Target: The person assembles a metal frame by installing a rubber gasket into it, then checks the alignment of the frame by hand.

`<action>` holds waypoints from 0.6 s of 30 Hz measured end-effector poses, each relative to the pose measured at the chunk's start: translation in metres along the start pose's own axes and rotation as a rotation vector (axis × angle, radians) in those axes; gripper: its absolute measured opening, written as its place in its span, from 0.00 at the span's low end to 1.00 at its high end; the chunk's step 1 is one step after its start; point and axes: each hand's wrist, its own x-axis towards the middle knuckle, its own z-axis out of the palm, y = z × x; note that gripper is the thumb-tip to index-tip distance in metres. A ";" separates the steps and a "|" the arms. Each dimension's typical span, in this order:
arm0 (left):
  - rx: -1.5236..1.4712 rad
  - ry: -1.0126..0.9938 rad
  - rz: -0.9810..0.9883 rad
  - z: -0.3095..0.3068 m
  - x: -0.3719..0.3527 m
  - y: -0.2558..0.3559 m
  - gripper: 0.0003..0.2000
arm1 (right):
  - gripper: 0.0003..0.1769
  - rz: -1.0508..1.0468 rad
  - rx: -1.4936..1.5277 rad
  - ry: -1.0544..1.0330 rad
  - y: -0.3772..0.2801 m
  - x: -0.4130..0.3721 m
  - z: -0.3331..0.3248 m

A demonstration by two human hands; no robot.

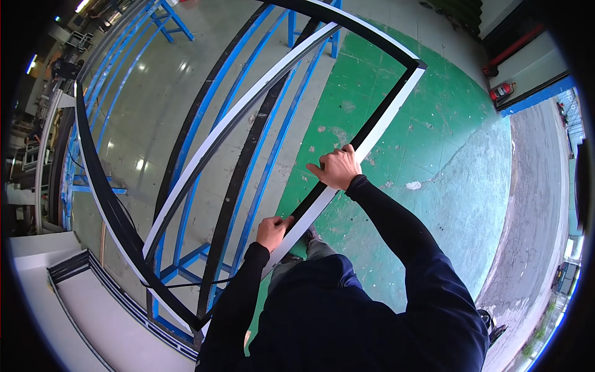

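A large black-and-white window or door frame (379, 127) lies across a blue stand, its near side running diagonally in front of my body. My right hand (338, 167) is closed over this near rail about midway, with the thumb out to the left. Lower down the same rail, my left hand (273, 234) is closed over its inner black edge; some of its fingertips are hidden. A white crossbar (238, 115) spans the frame. A thin black strip or cord (192, 285) runs from the frame's lower left corner area toward my left forearm.
Blue stand rails (266, 167) with black padding support the frame. Another blue stand (176, 25) is at the upper left. White panels (105, 310) with dark edging are at the lower left. A fire extinguisher (501, 91) hangs by the doorway. Green floor (434, 142) lies to the right.
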 end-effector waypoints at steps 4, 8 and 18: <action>0.013 -0.016 0.033 0.012 0.022 0.022 0.23 | 0.33 0.020 -0.007 -0.064 -0.003 0.001 -0.006; -0.050 -0.026 0.009 0.023 0.041 0.039 0.24 | 0.33 0.016 -0.022 -0.023 0.001 0.000 0.001; 0.120 0.056 0.179 0.008 0.027 0.038 0.18 | 0.29 0.064 0.024 -0.092 -0.003 0.001 -0.008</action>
